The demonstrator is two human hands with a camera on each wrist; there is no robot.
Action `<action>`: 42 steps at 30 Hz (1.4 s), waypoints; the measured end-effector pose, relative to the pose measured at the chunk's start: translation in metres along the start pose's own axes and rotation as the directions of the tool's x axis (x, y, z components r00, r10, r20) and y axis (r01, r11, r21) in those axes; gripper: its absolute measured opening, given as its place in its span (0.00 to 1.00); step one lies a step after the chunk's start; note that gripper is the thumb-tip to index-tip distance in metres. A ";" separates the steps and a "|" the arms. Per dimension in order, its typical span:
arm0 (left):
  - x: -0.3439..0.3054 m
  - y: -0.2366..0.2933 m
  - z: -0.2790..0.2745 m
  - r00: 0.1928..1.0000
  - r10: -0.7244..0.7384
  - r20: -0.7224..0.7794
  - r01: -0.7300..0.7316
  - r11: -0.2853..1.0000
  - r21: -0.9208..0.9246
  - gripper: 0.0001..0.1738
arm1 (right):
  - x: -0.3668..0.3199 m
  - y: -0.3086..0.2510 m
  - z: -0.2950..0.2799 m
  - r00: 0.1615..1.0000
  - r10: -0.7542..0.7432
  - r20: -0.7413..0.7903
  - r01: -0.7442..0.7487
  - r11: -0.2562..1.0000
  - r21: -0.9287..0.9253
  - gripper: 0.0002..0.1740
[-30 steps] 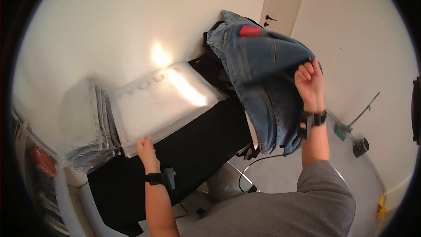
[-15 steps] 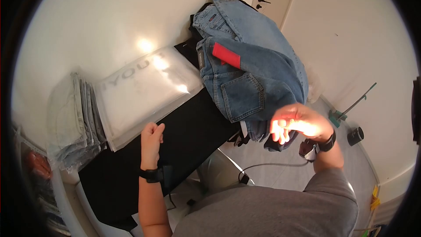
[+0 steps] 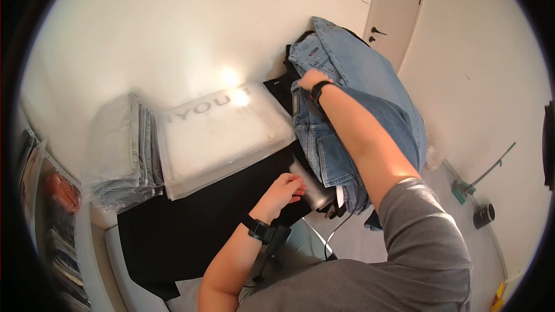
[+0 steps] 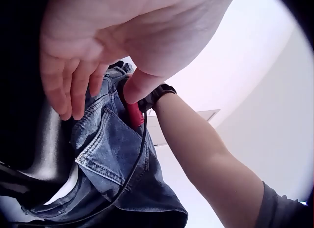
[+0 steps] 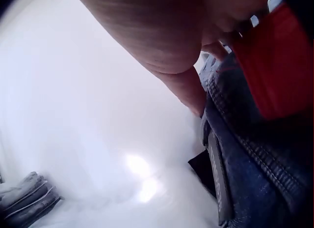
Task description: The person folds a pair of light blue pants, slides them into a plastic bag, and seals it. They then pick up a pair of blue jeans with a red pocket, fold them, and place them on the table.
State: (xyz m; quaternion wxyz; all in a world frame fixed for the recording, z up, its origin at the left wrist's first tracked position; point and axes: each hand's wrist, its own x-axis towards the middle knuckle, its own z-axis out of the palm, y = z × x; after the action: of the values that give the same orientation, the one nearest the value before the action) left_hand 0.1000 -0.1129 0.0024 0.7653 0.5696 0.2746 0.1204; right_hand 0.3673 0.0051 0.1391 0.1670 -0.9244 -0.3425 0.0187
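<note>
Blue jeans [image 3: 338,159] with a back pocket lie on top of lighter blue jeans [image 3: 361,52] over the right end of the black-covered table. My right hand [image 3: 315,78] grips the upper jeans at the waistband, thumb [image 5: 184,93] on one side and fingers on the other in the right wrist view. Close to those fingers is a red patch [image 5: 274,61] on the denim. My left hand [image 3: 280,196] holds nothing, its fingers loosely bent over the table's near edge, beside the jeans' pocket [image 4: 105,147] in the left wrist view.
A stack of clear plastic bags [image 3: 225,133] with printed letters lies on the black cloth [image 3: 191,225]. Left of it are bagged folded garments [image 3: 118,153]. A cable [image 4: 135,171] hangs across the jeans. On the floor to the right stands a black bin [image 3: 484,215].
My right hand first lifted the upper jeans, let them drop, and now reaches across to their waistband. My left hand has moved right from the plastic bags toward the jeans.
</note>
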 end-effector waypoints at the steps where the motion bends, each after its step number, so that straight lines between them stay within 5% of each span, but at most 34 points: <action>1: -0.004 0.001 0.000 1.000 0.006 -0.011 -0.006 1.000 0.001 0.19 | -0.001 0.001 0.009 0.999 0.032 -0.038 -0.034 0.998 -0.059 0.28; 3: -0.007 0.001 -0.001 1.000 0.006 -0.024 -0.006 1.000 -0.004 0.19 | 0.004 0.009 0.022 0.990 0.002 -0.143 -0.031 0.979 -0.199 0.27; 6: -0.004 0.001 -0.005 0.997 0.035 -0.072 -0.035 0.999 -0.001 0.18 | 0.043 0.037 0.026 0.993 -0.076 -0.096 0.064 0.990 -0.123 0.25; 11: 0.001 -0.006 0.005 0.995 0.058 -0.084 -0.056 0.998 0.022 0.27 | 0.029 0.054 -0.041 0.881 -0.472 -0.035 0.459 0.870 -0.178 0.21; 14: 0.008 -0.009 0.017 0.993 0.035 -0.112 -0.033 0.999 0.015 0.40 | -0.058 0.061 -0.121 0.910 -0.415 -0.009 0.396 0.860 0.323 0.20; 17: 0.025 -0.022 0.028 0.974 0.115 -0.196 -0.120 0.993 -0.016 0.55 | -0.125 0.099 -0.163 0.866 -0.496 0.062 0.242 0.524 0.817 0.17; 20: 0.021 -0.016 0.046 0.980 0.175 -0.095 -0.189 0.967 -0.169 0.56 | -0.211 0.139 -0.192 0.876 -0.476 -0.077 0.274 0.359 0.892 0.17; 21: 0.027 -0.019 0.048 0.982 0.175 -0.072 -0.185 0.969 -0.167 0.46 | -0.232 0.159 -0.200 0.881 -0.452 -0.142 0.314 0.332 0.890 0.17; 23: 0.031 -0.019 0.065 0.881 0.465 0.086 -0.419 0.852 -0.313 0.34 | -0.264 0.206 -0.212 0.887 -0.420 -0.193 0.319 0.255 0.913 0.18; 25: 0.018 -0.011 0.082 0.815 0.568 0.118 -0.503 0.793 -0.342 0.24 | -0.293 0.253 -0.218 0.899 -0.371 -0.233 0.331 0.228 0.916 0.19; 27: 0.009 -0.001 0.100 0.769 0.597 0.231 -0.453 0.762 -0.462 0.22 | -0.322 0.288 -0.220 0.919 -0.304 -0.250 0.320 0.208 0.924 0.19; 29: -0.006 0.008 0.117 0.841 0.508 0.186 -0.463 0.853 -0.239 0.16 | -0.345 0.335 -0.218 0.951 -0.196 -0.240 0.281 0.218 0.935 0.19; 31: -0.012 0.020 0.138 0.798 0.525 0.297 -0.441 0.844 -0.305 0.14 | -0.364 0.376 -0.211 0.968 -0.129 -0.217 0.241 0.211 0.947 0.19; 32: -0.002 0.012 0.141 0.822 0.471 0.319 -0.456 0.881 -0.125 0.15 | -0.375 0.395 -0.206 0.982 -0.076 -0.171 0.185 0.266 0.946 0.21; 34: -0.007 0.011 0.160 0.789 0.496 0.361 -0.513 0.857 -0.057 0.19 | -0.395 0.440 -0.192 0.998 0.004 -0.066 0.062 0.292 0.954 0.24; 39: -0.034 0.045 0.214 0.826 0.416 0.381 -0.462 0.886 0.033 0.21 | -0.462 0.499 -0.175 0.994 0.039 -0.103 0.092 0.214 0.973 0.27; 42: -0.022 0.061 0.243 0.775 0.413 0.478 -0.498 0.865 0.059 0.21 | -0.475 0.533 -0.167 0.978 -0.019 -0.210 0.211 0.129 0.969 0.26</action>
State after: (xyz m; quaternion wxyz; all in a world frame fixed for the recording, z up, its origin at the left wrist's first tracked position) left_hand 0.2247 -0.2999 0.1143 0.6997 0.6986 -0.0471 0.1419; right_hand 0.3629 -0.7257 0.0874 0.7572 -0.5569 -0.3026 0.1581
